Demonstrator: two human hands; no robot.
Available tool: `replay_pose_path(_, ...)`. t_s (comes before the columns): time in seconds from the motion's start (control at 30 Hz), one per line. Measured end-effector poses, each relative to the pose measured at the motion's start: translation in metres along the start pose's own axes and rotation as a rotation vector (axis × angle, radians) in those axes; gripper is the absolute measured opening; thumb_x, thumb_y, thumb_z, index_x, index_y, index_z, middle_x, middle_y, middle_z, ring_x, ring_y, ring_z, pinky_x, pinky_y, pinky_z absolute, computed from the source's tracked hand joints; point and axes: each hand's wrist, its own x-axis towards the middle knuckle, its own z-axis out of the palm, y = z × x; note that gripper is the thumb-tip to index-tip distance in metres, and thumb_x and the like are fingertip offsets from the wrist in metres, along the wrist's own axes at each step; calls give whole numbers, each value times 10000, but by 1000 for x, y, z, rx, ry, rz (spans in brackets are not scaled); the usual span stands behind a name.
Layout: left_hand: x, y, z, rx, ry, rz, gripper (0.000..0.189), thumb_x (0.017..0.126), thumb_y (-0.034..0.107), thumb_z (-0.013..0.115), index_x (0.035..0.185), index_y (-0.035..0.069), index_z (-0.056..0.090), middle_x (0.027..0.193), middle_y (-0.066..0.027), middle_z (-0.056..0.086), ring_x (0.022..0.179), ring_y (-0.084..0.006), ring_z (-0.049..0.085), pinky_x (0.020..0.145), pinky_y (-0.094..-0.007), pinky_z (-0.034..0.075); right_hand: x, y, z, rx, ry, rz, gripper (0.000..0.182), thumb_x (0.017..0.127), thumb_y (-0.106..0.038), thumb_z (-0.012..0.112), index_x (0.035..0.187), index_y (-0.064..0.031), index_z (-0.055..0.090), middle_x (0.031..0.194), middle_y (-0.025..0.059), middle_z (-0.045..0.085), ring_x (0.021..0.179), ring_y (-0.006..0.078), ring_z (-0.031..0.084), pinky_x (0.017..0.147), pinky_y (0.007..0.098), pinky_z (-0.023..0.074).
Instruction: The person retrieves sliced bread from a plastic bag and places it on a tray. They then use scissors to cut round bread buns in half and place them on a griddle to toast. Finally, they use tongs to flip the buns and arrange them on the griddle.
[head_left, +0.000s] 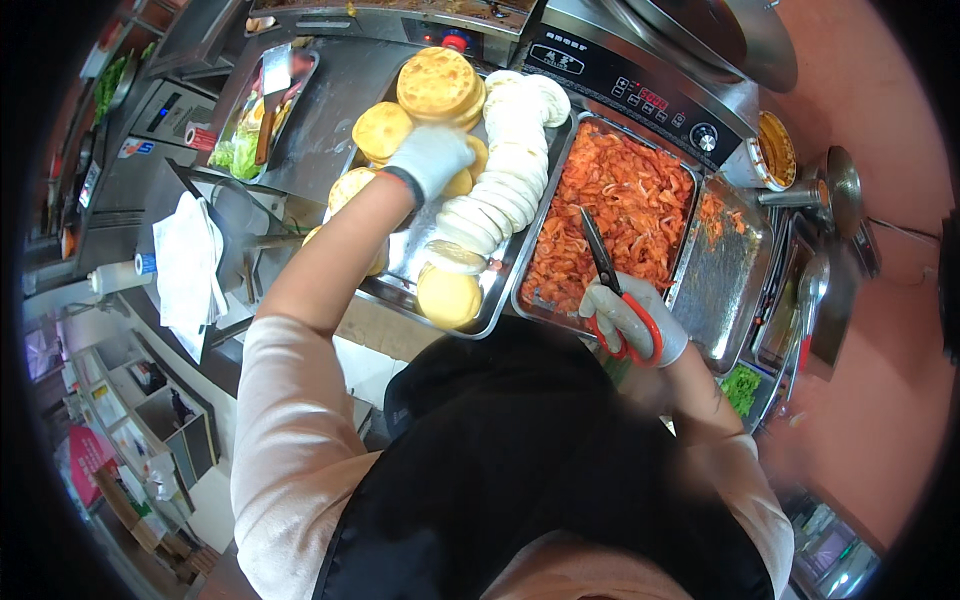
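Observation:
My left hand (429, 161), in a white glove, is over the golden flatbreads (381, 131) in a metal tray (405, 289). It is blurred and its fingertips are hidden, so a hold on a flatbread cannot be made out. Beside it, a long curved row of pale flatbread rounds (510, 176) leans along the tray's right side. One yellow round (448, 296) lies at the near end. My right hand (651, 315), also gloved, grips red-handled scissors (600, 251). Their dark blades point away from me over a tray of reddish sliced meat (611, 202).
Behind the meat stands an induction cooker (637, 94) with a lit display. At right are a metal tray with scraps (720, 292) and a tub of orange-brown paste (775, 150). A spatula (270, 105) rests on a food tray at left, beyond white paper sheets (187, 270).

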Motion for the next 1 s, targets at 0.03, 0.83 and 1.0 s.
replay_pose_path(0.03,-19,-2,-5,-226,145,-99,292,864,98,690,1154,70,667,1106,-146,714,1023,-284,704,871,-360,557,-1,0,-2,8,5,0,301,1062,-291,525,948,-29,620,608,11,552,524,91,527,511,244,416)
replay_pose_path(0.83,-92,193,-69,-2479,708,18,622,955,158,716,1464,-24,409,1378,-156,587,1285,-279,593,1081,-444,511,-75,-33,-51,-116,-322,-72,297,1032,-319,573,944,-46,649,723,8,579,554,74,550,503,231,445)
replay_pose_path(1.0,-94,204,-71,-2345,614,-32,612,927,168,752,1427,-11,448,1318,-134,620,1231,-254,619,1066,-408,516,-85,-29,-67,-37,-428,-115,348,1051,-340,547,964,-21,654,712,24,595,558,84,561,523,234,451)
